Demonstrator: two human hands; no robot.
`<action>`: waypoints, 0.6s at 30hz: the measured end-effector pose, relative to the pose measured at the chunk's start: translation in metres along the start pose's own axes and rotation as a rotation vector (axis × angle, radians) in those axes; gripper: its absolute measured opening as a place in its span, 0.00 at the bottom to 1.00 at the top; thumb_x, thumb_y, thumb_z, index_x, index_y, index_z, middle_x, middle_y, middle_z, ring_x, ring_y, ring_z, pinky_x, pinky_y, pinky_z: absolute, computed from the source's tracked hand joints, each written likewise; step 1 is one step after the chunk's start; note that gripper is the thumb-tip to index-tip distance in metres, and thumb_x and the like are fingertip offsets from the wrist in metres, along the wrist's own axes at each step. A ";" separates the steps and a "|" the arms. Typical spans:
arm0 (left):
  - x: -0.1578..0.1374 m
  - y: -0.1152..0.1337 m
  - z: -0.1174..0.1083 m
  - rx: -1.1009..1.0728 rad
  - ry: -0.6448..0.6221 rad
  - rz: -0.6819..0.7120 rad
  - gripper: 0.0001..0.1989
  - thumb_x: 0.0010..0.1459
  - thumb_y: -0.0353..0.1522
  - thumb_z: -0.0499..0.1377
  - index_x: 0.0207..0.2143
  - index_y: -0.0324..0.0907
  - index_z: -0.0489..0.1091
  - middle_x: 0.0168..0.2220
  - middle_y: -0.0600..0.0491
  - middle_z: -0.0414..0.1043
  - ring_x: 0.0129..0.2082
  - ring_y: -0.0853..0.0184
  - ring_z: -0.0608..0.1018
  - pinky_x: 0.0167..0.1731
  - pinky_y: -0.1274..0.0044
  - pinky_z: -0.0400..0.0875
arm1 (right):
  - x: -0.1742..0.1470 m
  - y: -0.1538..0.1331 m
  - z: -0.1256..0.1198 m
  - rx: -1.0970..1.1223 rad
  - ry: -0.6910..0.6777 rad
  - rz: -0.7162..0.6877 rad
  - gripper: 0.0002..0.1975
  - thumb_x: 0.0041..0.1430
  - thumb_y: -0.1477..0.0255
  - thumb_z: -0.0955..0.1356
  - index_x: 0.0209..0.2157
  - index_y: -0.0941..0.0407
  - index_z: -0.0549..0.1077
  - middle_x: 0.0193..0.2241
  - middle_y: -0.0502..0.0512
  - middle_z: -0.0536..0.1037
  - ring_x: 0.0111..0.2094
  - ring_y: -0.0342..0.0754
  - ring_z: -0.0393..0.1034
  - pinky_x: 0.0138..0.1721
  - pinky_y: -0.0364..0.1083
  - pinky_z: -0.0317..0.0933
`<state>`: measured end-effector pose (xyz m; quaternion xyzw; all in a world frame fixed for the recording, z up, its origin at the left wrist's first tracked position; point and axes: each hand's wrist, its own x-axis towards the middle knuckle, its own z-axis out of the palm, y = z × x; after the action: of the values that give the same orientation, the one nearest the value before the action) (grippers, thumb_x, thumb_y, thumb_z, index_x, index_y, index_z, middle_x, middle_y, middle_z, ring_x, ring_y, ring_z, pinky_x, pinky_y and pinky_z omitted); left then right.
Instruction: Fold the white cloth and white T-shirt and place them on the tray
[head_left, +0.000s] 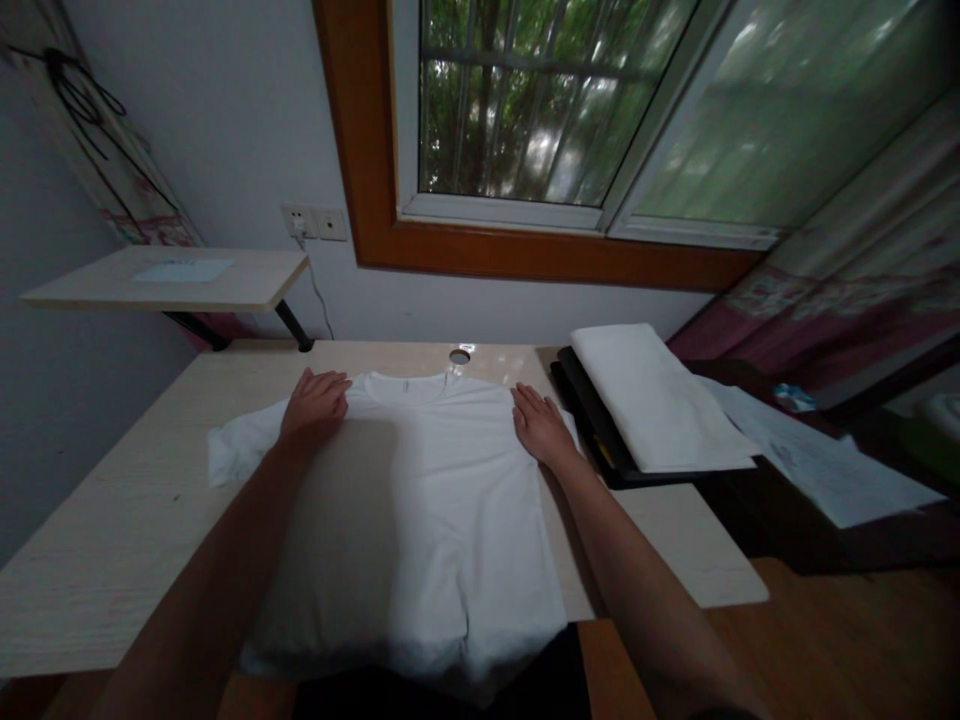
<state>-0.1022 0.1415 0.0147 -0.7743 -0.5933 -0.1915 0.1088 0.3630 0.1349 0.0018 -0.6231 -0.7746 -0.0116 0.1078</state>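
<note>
A white T-shirt (450, 480) lies spread on the light wooden desk (135, 510), its neckline toward the wall and its hem hanging at the near edge. On the shirt's left shoulder rests my left hand (315, 405), its fingers stretched toward the collar. My right hand (541, 422) lies flat on the opposite shoulder with its fingers extended. The left sleeve reaches out past my left wrist; the right sleeve is partly hidden under my right hand and forearm. Light creases run down the lower right part of the cloth.
Right of the shirt, a white sheet-like item (660, 400) lies on a black folder-like stack (592, 420). A raised shelf (247, 285) on black legs stands at the back left. Papers (817, 455) lie on a dark surface at right. A window (547, 110) is behind.
</note>
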 end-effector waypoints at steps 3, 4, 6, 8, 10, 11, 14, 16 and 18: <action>-0.007 -0.001 -0.001 -0.079 -0.004 0.086 0.22 0.67 0.35 0.47 0.54 0.44 0.77 0.55 0.48 0.78 0.57 0.59 0.77 0.70 0.61 0.57 | -0.001 0.001 0.001 0.004 0.039 0.006 0.26 0.74 0.69 0.54 0.69 0.60 0.62 0.71 0.61 0.56 0.72 0.54 0.49 0.71 0.59 0.45; -0.009 -0.001 0.000 -0.101 -0.021 0.099 0.22 0.68 0.36 0.47 0.54 0.44 0.77 0.55 0.48 0.78 0.57 0.59 0.77 0.68 0.62 0.62 | -0.002 0.001 0.001 0.002 0.050 0.009 0.26 0.74 0.68 0.55 0.68 0.60 0.62 0.71 0.62 0.56 0.72 0.55 0.50 0.70 0.60 0.45; -0.013 -0.002 0.001 -0.129 -0.059 0.109 0.23 0.68 0.38 0.47 0.56 0.43 0.75 0.59 0.48 0.75 0.61 0.59 0.74 0.66 0.64 0.65 | -0.005 0.003 0.002 -0.004 0.071 0.015 0.26 0.74 0.67 0.56 0.68 0.61 0.63 0.71 0.64 0.56 0.71 0.57 0.50 0.70 0.61 0.46; -0.015 -0.003 0.002 -0.134 -0.095 0.107 0.25 0.69 0.40 0.46 0.60 0.42 0.73 0.63 0.48 0.70 0.65 0.60 0.71 0.67 0.64 0.64 | -0.008 0.007 0.003 -0.004 0.094 0.016 0.26 0.74 0.65 0.57 0.67 0.60 0.64 0.70 0.64 0.58 0.71 0.58 0.51 0.70 0.61 0.46; -0.015 -0.004 0.002 -0.130 -0.128 0.106 0.27 0.69 0.40 0.46 0.62 0.41 0.70 0.66 0.48 0.67 0.67 0.60 0.68 0.68 0.64 0.61 | -0.012 0.013 0.003 0.010 0.124 0.006 0.25 0.74 0.64 0.58 0.66 0.58 0.66 0.69 0.63 0.60 0.70 0.58 0.53 0.70 0.61 0.48; -0.014 -0.004 0.002 -0.125 -0.141 0.103 0.27 0.69 0.41 0.45 0.63 0.40 0.69 0.66 0.47 0.66 0.67 0.60 0.68 0.69 0.64 0.61 | -0.013 0.016 0.003 0.022 0.141 -0.005 0.24 0.73 0.64 0.59 0.65 0.56 0.67 0.69 0.62 0.62 0.70 0.58 0.54 0.69 0.61 0.49; -0.012 -0.007 0.004 -0.110 -0.165 0.100 0.29 0.70 0.41 0.45 0.65 0.38 0.67 0.67 0.46 0.64 0.68 0.59 0.66 0.69 0.63 0.59 | -0.014 0.024 0.000 0.073 0.204 -0.042 0.21 0.71 0.66 0.62 0.61 0.55 0.72 0.65 0.61 0.68 0.65 0.58 0.61 0.67 0.59 0.54; -0.010 -0.011 0.006 -0.100 -0.171 0.106 0.29 0.70 0.41 0.45 0.65 0.38 0.66 0.68 0.46 0.63 0.69 0.58 0.65 0.69 0.62 0.58 | -0.013 0.029 -0.004 0.107 0.248 -0.057 0.20 0.69 0.69 0.63 0.58 0.56 0.74 0.61 0.62 0.71 0.61 0.58 0.66 0.64 0.57 0.59; -0.008 -0.016 0.008 -0.091 -0.171 0.111 0.28 0.70 0.41 0.45 0.65 0.39 0.67 0.67 0.47 0.64 0.69 0.57 0.64 0.69 0.61 0.58 | -0.013 0.031 -0.008 0.122 0.277 -0.075 0.21 0.66 0.75 0.62 0.58 0.57 0.75 0.59 0.62 0.73 0.58 0.57 0.68 0.63 0.55 0.61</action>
<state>-0.1178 0.1419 0.0030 -0.8237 -0.5472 -0.1453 0.0331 0.3971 0.1286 0.0036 -0.5784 -0.7744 -0.0540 0.2507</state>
